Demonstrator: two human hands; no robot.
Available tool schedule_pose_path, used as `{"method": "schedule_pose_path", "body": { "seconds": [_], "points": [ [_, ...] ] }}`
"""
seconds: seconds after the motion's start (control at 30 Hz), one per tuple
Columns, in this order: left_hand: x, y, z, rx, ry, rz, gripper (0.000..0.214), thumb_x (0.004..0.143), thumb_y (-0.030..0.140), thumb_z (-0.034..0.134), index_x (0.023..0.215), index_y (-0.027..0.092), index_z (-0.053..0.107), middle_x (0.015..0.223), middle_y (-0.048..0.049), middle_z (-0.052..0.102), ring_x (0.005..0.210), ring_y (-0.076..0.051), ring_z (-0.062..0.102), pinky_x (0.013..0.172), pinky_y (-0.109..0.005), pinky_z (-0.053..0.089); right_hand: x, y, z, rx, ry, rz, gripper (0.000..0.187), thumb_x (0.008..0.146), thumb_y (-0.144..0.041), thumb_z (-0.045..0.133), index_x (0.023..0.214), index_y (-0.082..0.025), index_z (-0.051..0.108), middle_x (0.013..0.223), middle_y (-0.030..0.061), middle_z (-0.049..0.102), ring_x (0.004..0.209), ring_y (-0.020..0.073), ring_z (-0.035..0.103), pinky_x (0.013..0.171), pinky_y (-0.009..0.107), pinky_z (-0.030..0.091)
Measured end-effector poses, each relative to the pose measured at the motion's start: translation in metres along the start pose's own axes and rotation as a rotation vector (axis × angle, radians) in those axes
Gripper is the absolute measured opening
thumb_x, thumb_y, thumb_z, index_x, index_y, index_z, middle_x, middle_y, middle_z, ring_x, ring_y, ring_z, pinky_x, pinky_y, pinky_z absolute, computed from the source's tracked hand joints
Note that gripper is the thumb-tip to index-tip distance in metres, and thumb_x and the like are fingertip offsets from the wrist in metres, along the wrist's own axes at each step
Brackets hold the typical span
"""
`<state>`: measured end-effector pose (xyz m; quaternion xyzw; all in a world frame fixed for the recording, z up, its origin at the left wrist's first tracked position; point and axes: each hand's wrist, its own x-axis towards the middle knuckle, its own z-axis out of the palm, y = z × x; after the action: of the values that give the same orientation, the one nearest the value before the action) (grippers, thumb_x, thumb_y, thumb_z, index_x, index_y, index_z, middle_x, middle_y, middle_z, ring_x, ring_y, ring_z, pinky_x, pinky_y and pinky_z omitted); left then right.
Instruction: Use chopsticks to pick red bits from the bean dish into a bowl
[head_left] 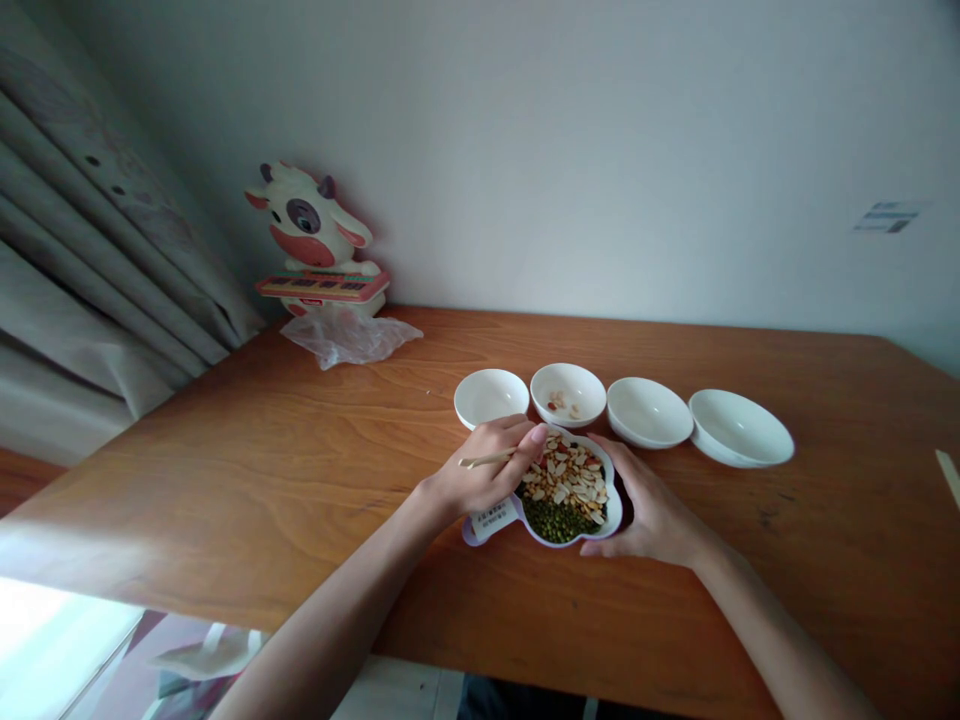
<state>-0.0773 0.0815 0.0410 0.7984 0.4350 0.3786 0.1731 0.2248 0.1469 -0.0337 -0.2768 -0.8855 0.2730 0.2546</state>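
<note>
My left hand (pixel 487 468) is closed around a pair of wooden chopsticks (pixel 486 460), whose blunt ends stick out to the left; the tips are hidden over the dish. My right hand (pixel 651 505) cups the right side of a white lobed dish (pixel 541 535) holding pale seeds (pixel 568 478), green beans (pixel 559 520) and a few reddish pieces. Behind the dish stands a row of small white bowls: an empty one (pixel 490 396), one with a few nuts (pixel 568 393), and two further ones to the right (pixel 649 411) (pixel 740 427).
The wooden table (pixel 247 450) runs to a white wall. A cow-shaped toy keyboard (pixel 319 245) with a crumpled plastic bag (pixel 349 335) sits at the back left. Curtains (pixel 97 250) hang on the left. A wooden stick end (pixel 949 475) lies at the right edge.
</note>
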Motion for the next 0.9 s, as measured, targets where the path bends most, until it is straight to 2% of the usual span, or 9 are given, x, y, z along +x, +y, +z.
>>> {"method": "schedule_pose_path", "body": {
  "seconds": [0.2, 0.43, 0.6, 0.9],
  "points": [
    [-0.003, -0.001, 0.001, -0.013, 0.032, -0.026, 0.064, 0.125, 0.049, 0.028, 0.087, 0.019, 0.070, 0.081, -0.0047, 0.071, 0.076, -0.018, 0.068, 0.077, -0.032, 0.056, 0.000, 0.002, 0.001, -0.013, 0.005, -0.018, 0.143, 0.062, -0.077, 0.103, 0.177, -0.035, 0.029, 0.172, 0.0199, 0.052, 0.153, 0.0559, 0.057, 0.122, 0.079, 0.051],
    [-0.002, -0.009, 0.006, 0.120, -0.002, 0.131, 0.062, 0.125, 0.047, 0.027, 0.086, 0.020, 0.067, 0.079, -0.0043, 0.066, 0.073, -0.018, 0.063, 0.072, -0.031, 0.053, -0.001, 0.003, 0.001, -0.003, -0.003, -0.017, 0.141, 0.062, -0.076, 0.104, 0.175, -0.037, 0.028, 0.172, 0.0205, 0.052, 0.154, 0.0549, 0.057, 0.123, 0.079, 0.051],
    [-0.003, -0.010, 0.005, 0.197, -0.003, 0.210, 0.064, 0.126, 0.045, 0.022, 0.085, 0.020, 0.064, 0.076, -0.0045, 0.063, 0.074, -0.020, 0.061, 0.078, -0.034, 0.055, 0.000, 0.004, 0.001, 0.009, -0.004, -0.014, 0.143, 0.062, -0.077, 0.103, 0.175, -0.037, 0.026, 0.173, 0.0207, 0.051, 0.155, 0.0553, 0.055, 0.124, 0.081, 0.048],
    [-0.002, -0.007, -0.002, 0.088, -0.051, 0.178, 0.068, 0.126, 0.047, 0.020, 0.083, 0.019, 0.065, 0.078, -0.0037, 0.063, 0.070, -0.018, 0.060, 0.072, -0.031, 0.052, -0.001, 0.004, 0.002, 0.006, 0.001, -0.007, 0.143, 0.063, -0.077, 0.103, 0.177, -0.036, 0.026, 0.173, 0.0198, 0.051, 0.155, 0.0543, 0.054, 0.126, 0.078, 0.048]
  ]
}}
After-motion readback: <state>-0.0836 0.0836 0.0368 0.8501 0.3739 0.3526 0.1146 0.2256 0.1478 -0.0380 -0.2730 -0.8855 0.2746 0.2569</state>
